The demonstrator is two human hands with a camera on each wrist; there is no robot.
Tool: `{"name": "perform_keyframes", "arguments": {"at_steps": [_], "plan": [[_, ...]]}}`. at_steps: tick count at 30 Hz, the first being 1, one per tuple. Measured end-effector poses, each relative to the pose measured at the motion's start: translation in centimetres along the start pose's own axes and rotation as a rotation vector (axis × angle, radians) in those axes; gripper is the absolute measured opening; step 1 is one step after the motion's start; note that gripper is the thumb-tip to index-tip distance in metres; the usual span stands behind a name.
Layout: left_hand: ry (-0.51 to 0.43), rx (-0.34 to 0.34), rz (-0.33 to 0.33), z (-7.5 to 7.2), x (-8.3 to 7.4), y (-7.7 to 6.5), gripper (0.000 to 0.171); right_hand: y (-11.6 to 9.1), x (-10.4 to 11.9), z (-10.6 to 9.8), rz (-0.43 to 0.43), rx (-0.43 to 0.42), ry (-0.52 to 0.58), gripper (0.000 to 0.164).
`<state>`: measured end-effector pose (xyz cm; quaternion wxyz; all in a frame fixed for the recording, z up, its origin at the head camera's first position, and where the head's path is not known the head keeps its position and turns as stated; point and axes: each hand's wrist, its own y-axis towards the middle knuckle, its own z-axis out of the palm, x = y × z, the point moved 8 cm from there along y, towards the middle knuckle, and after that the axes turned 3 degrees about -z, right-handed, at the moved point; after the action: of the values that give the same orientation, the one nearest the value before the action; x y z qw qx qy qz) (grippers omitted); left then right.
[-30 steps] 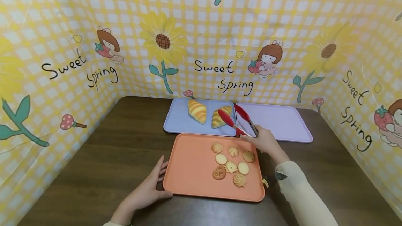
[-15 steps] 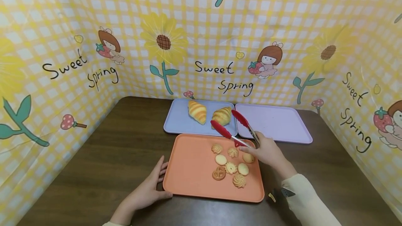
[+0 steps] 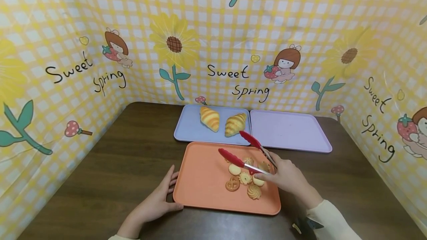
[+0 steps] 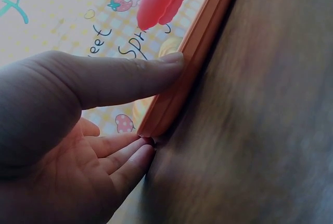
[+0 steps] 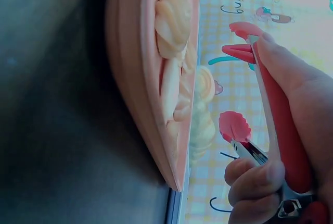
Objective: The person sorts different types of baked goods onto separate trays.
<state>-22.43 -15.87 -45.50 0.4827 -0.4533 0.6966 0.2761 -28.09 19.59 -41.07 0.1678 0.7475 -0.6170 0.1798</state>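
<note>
My right hand (image 3: pixel 291 176) grips a pair of red-tipped tongs (image 3: pixel 231 157), whose tips are spread apart with nothing between them. They hover over the right part of an orange tray (image 3: pixel 200 180), partly covering several cookies. Among these are a pretzel-shaped cookie (image 3: pixel 232 183) and a swirled cookie (image 3: pixel 254 192). In the right wrist view, fingers and thumb wrap round the red handle (image 5: pixel 283 135). My left hand (image 3: pixel 155 199) rests against the orange tray's near-left corner. The left wrist view shows its straight thumb (image 4: pixel 130 81) and fingertips touching the rim.
Behind the orange tray stands a blue tray (image 3: pixel 186 132) bearing two croissants, the left one (image 3: pixel 209 119) and the right one (image 3: pixel 235 124). A lilac tray (image 3: pixel 290 130) adjoins it on the right. Checked cloth (image 3: pixel 227 29) encloses the back and sides of the brown table (image 3: pixel 100 180).
My right hand has drawn the tongs back and down, from above the right croissant to over the cookies. The tongs' tips are spread wider. My left hand has stayed at the tray's corner.
</note>
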Motion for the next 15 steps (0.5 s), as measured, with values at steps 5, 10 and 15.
{"name": "perform_keyframes", "arguments": {"at_steps": [5,10,15], "plan": [[0.003,-0.001,-0.008,0.0,0.1,0.0,0.120,-0.7,0.1,0.4,0.001,0.017,-0.031,0.108],[0.003,0.000,-0.008,0.0,0.1,0.0,0.120,-1.3,0.5,0.8,-0.039,0.023,-0.076,0.106],[0.015,-0.002,-0.004,-0.1,0.1,0.0,0.121,-1.7,0.7,1.2,-0.065,0.049,-0.103,0.100]]}}
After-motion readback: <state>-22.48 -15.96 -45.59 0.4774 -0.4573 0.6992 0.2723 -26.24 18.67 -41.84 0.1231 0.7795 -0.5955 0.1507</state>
